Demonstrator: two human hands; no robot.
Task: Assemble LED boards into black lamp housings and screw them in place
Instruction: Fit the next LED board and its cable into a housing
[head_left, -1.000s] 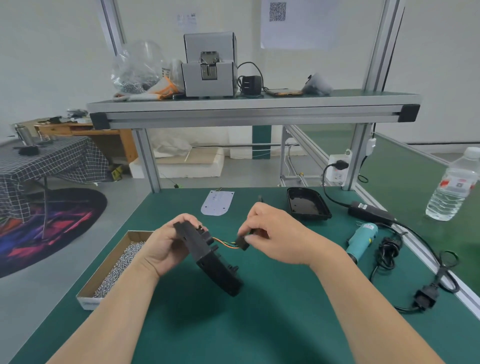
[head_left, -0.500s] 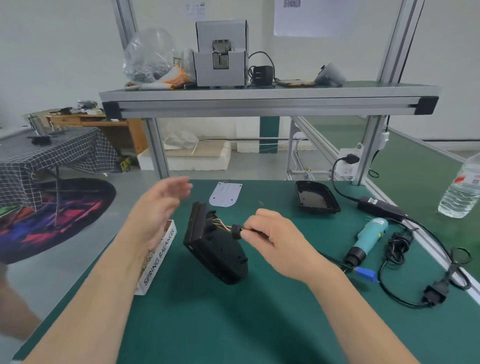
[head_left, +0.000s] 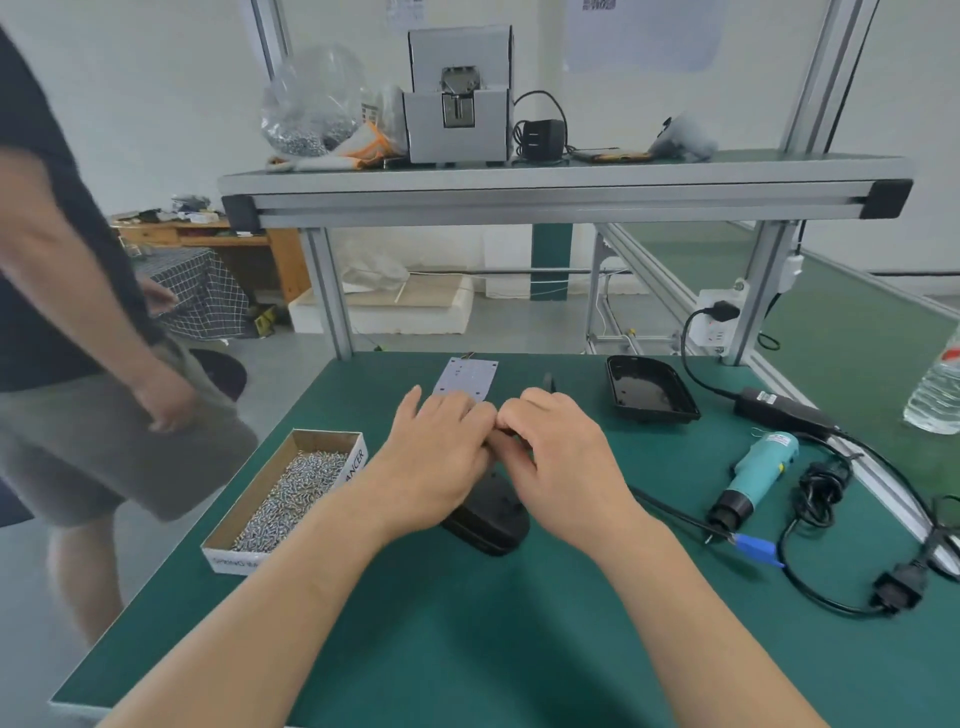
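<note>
- The green table (head_left: 467, 649) carried everything.
- A box of screws (head_left: 231, 560) sat just left of the hands.
- The black lamp housing (head_left: 488, 517) lay on the table at mid-front, mostly hidden under both hands.
- The left hand (head_left: 436, 457) rested on it, fingers fairly straight.
- The right hand (head_left: 563, 467) had its fingers curled at the housing's far end; whether they pinched anything could not be told.
- The LED board (head_left: 467, 375) lay flat just beyond the hands.

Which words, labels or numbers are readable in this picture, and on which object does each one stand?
"ANCER", on the side of the cardboard screw box; its start is hidden.
Print on the box's front: too faint.
Labels on power adapter, teal power tool, water bottle, wall paper: too blurred.
</note>
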